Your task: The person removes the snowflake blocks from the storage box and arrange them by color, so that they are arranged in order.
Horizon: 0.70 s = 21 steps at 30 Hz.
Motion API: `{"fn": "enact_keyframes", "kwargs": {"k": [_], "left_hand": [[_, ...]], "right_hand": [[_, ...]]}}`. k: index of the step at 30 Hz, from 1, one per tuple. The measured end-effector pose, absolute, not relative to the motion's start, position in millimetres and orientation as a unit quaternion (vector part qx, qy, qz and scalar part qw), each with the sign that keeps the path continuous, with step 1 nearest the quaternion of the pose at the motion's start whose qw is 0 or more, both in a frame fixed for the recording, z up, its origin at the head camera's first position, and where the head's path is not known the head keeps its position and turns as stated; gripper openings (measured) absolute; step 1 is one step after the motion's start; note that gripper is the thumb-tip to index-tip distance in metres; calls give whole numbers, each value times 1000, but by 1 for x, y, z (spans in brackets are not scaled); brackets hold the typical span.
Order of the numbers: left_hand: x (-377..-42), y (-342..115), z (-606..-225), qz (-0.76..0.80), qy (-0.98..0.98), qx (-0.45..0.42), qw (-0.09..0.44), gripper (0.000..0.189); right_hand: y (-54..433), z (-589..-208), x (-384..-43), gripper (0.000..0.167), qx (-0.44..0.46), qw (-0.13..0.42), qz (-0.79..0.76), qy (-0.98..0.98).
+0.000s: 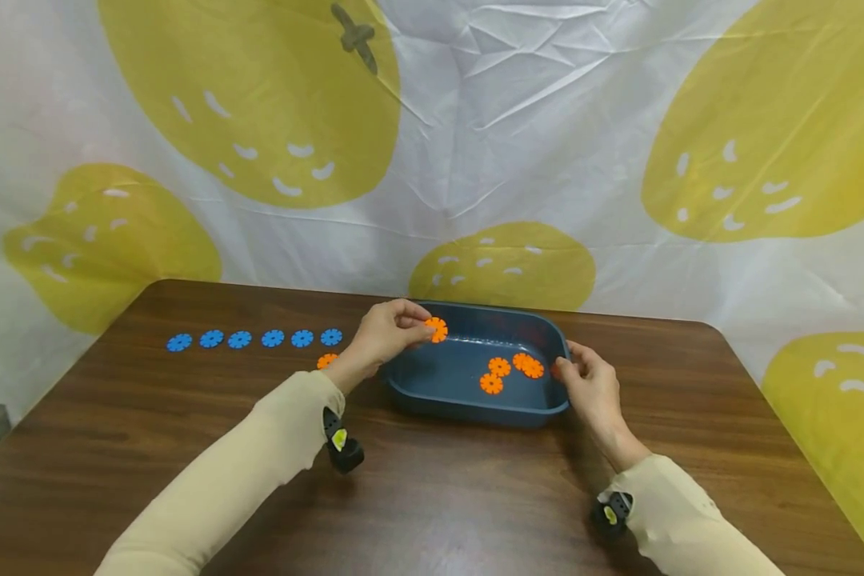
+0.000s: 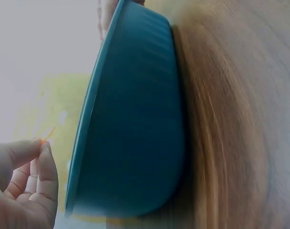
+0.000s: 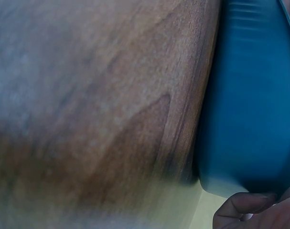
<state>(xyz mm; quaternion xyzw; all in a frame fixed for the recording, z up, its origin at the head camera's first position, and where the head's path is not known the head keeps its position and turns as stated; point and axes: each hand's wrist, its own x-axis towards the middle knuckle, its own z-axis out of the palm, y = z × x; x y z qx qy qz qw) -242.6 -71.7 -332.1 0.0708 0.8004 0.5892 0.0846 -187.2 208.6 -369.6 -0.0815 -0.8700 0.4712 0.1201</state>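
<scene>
In the head view my left hand (image 1: pixel 389 332) pinches an orange notched disc (image 1: pixel 438 330) between thumb and fingertips, above the left part of a dark blue-grey basin (image 1: pixel 468 411). The left wrist view shows that disc (image 2: pixel 50 133) nearly edge-on, beside the basin's rim. Several more orange discs (image 1: pixel 499 367) lie on the basin floor, two of them overlapping. At the basin's right end, my right hand (image 1: pixel 594 388) grips the rim with thumb and fingers. Only part of the right hand (image 3: pixel 252 210) appears in the right wrist view, against the basin wall (image 3: pixel 250 105).
Several blue notched discs (image 1: pixel 273 338) lie in a row on the brown wooden table (image 1: pixel 432 496), left of the basin. Another orange disc (image 1: pixel 327 361) is partly hidden behind my left wrist. A white cloth with yellow fruit shapes (image 1: pixel 504 256) hangs behind the table.
</scene>
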Motion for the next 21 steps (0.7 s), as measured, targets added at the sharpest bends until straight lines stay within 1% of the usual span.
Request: {"fn": "enact_keyframes", "kwargs": {"k": [5,9,17,21], "left_hand": [[-240,-93,-331,609,786,59,85,26],[-239,-113,-335,610,788,48,75,26],[-235,-160,-351,585,807,-2,77,32],[-232,-183,-359,576,813,-14,78,35]], "right_hand": [[208,-369,-187,37,-81,120,471,-870],[208,-370,-186,38,-80,116,472,-870],[209,-368,-187,38,-82,113,474,-869],[208,-368,-186,38,-82,114,472,-870]]}}
